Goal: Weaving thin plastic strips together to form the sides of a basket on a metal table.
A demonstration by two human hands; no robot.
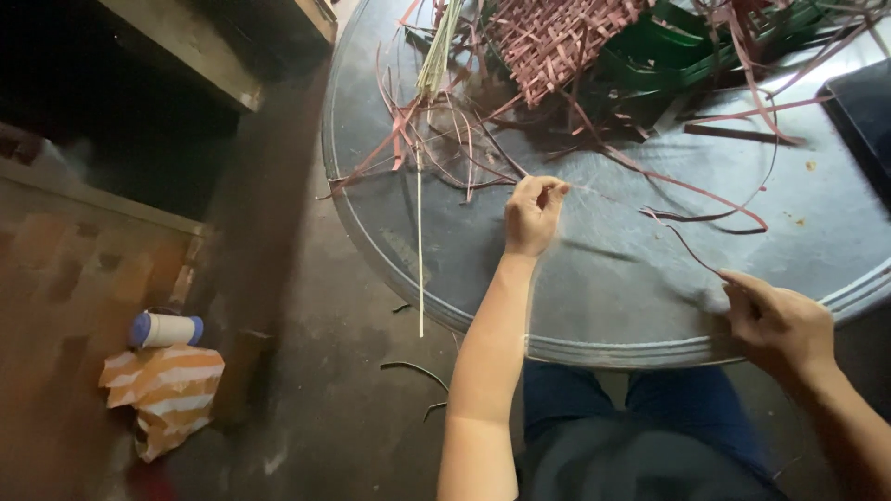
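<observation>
The right hand (778, 320) pinched one end of a thin reddish strip (670, 225) near the round metal table's (575, 348) rim. Farther in, the left hand (532, 215) pinched the same strip between thumb and fingertips — it ran between them, just above the tabletop. Beyond lay loose strips, a pink woven piece (557, 37) and green strips (668, 51) — tangled together.

An orange-and-white striped paper bag (163, 394) lies on the floor beside a white, blue-capped bottle (165, 329).
</observation>
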